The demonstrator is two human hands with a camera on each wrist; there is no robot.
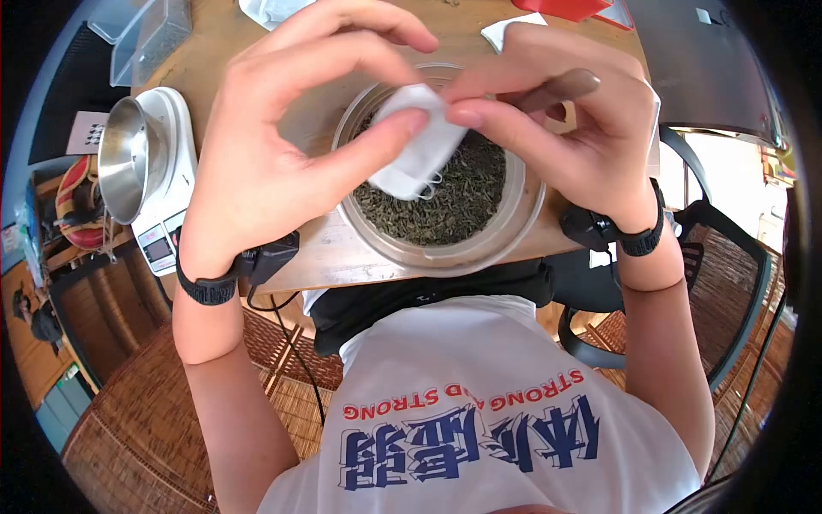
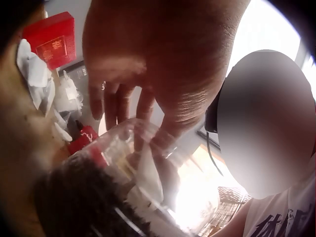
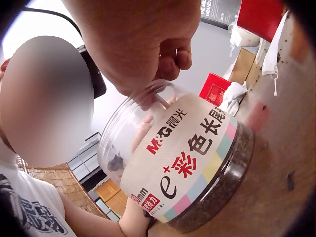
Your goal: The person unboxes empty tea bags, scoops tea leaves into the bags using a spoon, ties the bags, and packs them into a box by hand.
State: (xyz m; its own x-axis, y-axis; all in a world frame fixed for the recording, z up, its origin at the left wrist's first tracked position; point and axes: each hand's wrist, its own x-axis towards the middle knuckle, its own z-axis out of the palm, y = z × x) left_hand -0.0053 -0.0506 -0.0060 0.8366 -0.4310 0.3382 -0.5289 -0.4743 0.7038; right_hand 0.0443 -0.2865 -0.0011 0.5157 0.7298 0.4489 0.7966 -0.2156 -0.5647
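Observation:
A small white tea bag (image 1: 419,146) with a thin string is held tilted over a round clear plastic tub (image 1: 522,224). Dark dried tea leaves (image 1: 428,218) lie inside the tub. My left hand (image 1: 282,137) pinches the bag between thumb and bent index finger, its other fingers raised. At the bag's upper right edge, the thumb and index finger of my right hand (image 1: 591,120) pinch it. A brown rounded stick-like thing (image 1: 569,86) lies within the right hand's curled fingers. The right wrist view shows the tub's printed label (image 3: 182,153).
On the left stands a white scale (image 1: 175,146) with a metal bowl (image 1: 124,160). Clear plastic containers (image 1: 154,38) are at the back left. A red box (image 2: 54,39) and white bags (image 2: 37,76) lie farther back. The wooden table's near edge (image 1: 317,278) runs close to the body.

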